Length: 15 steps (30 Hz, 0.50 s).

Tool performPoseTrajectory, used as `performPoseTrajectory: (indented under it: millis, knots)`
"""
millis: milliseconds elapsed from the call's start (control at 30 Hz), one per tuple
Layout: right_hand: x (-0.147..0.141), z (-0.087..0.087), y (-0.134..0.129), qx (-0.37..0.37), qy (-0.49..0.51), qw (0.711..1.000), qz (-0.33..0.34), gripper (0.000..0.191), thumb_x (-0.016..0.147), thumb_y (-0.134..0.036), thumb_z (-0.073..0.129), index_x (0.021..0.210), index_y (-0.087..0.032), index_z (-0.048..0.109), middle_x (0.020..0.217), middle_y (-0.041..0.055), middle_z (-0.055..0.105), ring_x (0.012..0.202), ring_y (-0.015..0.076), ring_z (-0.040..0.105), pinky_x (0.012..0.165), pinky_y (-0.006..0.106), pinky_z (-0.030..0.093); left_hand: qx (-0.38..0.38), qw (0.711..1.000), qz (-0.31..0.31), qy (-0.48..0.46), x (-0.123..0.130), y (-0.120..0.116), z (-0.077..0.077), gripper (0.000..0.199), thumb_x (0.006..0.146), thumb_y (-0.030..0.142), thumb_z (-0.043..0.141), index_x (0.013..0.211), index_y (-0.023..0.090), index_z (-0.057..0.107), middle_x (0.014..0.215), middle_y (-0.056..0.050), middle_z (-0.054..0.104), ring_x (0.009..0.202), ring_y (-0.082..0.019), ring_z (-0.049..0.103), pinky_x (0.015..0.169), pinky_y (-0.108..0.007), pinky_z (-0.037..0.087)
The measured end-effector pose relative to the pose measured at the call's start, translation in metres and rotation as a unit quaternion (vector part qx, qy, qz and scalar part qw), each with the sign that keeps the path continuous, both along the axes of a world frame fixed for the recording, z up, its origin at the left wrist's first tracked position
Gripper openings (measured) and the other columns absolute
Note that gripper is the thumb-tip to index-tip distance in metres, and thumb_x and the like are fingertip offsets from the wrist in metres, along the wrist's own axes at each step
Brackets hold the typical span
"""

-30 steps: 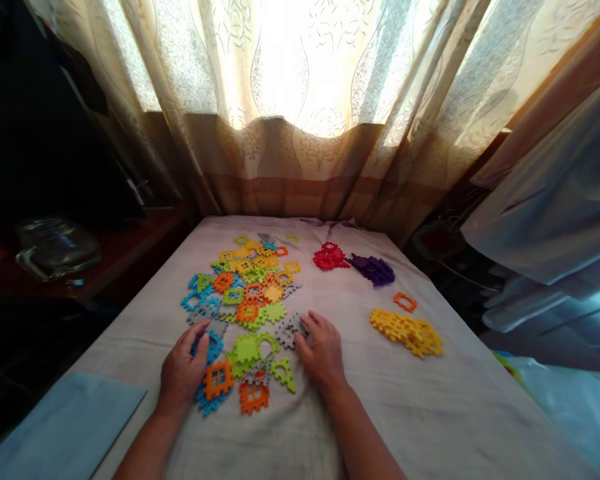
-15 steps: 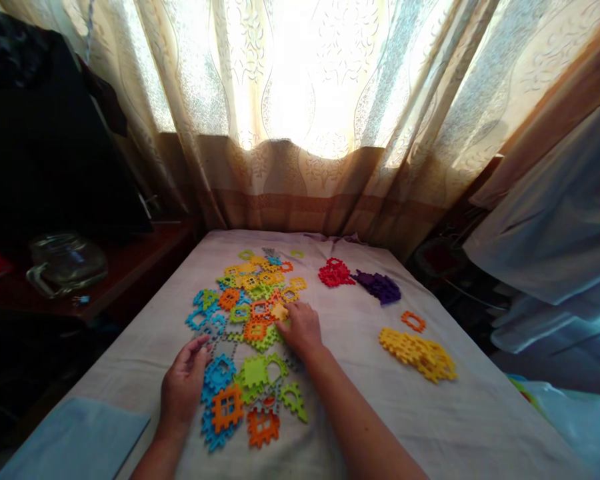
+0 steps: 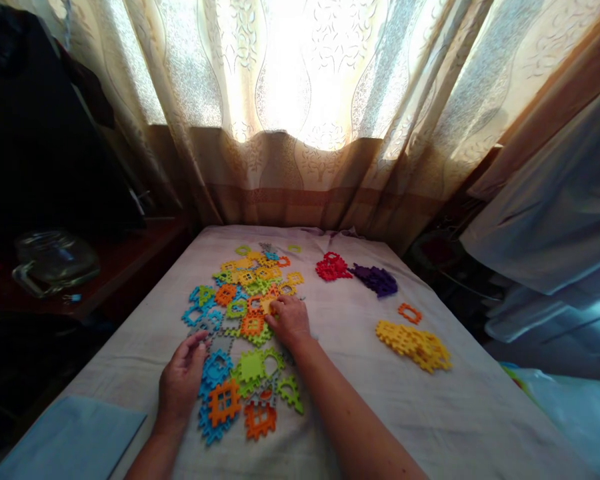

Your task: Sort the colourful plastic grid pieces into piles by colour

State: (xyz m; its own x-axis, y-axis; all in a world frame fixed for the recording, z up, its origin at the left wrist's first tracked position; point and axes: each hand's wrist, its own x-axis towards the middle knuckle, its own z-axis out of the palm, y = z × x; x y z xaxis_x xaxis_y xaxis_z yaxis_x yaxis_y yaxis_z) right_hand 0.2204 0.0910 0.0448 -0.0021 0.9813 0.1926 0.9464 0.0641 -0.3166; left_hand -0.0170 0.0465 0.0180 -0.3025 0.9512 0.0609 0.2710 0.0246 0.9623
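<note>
A mixed pile of flat toothed plastic pieces (image 3: 252, 325), in orange, blue, green, yellow and grey, lies over the cloth-covered table. On its right side my right hand (image 3: 290, 320) has its fingers closed at a yellow piece (image 3: 269, 305), partly hidden by the fingertips. My left hand (image 3: 183, 375) rests at the pile's left edge beside the grey and blue pieces, fingers apart and slightly curled, holding nothing visible. Farther right are a red heap (image 3: 333, 267), a purple heap (image 3: 375, 279), a yellow heap (image 3: 414, 345) and one orange frame piece (image 3: 409, 313).
A light blue folder or cloth (image 3: 69, 437) lies at the table's near left corner. A glass jug (image 3: 55, 260) stands on a dark red side table (image 3: 125, 267) near a black screen (image 3: 50, 140). Curtains (image 3: 290, 167) hang behind; clothing (image 3: 545, 213) hangs at right.
The view has shifted slightly. My right hand has moved a little left over the pile, and the yellow piece at its fingertips has moved with it. My left hand stays in about the same place.
</note>
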Motion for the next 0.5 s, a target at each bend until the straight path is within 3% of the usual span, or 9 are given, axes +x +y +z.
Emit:
performPoseTrajectory:
  millis: [167,267,400,500]
  knots:
    - [0.0,0.002,0.001,0.004,-0.017,1.0,0.013,0.019,0.089,-0.036,0.058,0.096,-0.022,0.07,0.108,0.0072,0.067,0.101,0.0209,0.057,0.084,0.032,0.039,-0.011,1.0,0.002,0.0,0.0,0.001,0.002,0.055,0.066,0.058,0.058,0.107,0.02,0.065,0.096,-0.007,0.074,0.092,-0.025,0.07,0.085,-0.039,0.056]
    - [0.013,0.003,-0.008,0.041,0.019,0.999,-0.024,0.022,0.095,-0.025,0.047,0.096,-0.019,0.068,0.101,0.0074,0.069,0.097,0.0185,0.06,0.083,0.029,0.04,-0.011,1.0,0.0,-0.002,0.001,0.001,0.002,0.055,0.066,0.058,0.058,0.107,0.021,0.065,0.097,-0.007,0.074,0.093,-0.026,0.07,0.087,-0.04,0.055]
    - [0.063,0.01,-0.034,0.062,0.12,0.984,-0.117,0.027,0.095,-0.023,0.042,0.105,-0.019,0.067,0.098,0.0059,0.072,0.088,0.0163,0.064,0.075,0.024,0.042,-0.02,1.0,0.003,0.001,0.002,0.001,0.003,0.055,0.066,0.058,0.058,0.107,0.022,0.064,0.098,-0.006,0.074,0.096,-0.027,0.069,0.091,-0.042,0.054]
    - [0.121,0.023,-0.064,-0.001,0.151,0.971,-0.187,0.031,0.09,-0.023,0.047,0.114,-0.021,0.066,0.079,0.001,0.072,0.071,0.0154,0.063,0.064,0.024,0.041,-0.026,1.0,0.006,0.005,0.003,0.0,0.004,0.054,0.066,0.057,0.057,0.108,0.022,0.064,0.097,-0.006,0.073,0.098,-0.027,0.069,0.094,-0.044,0.053]
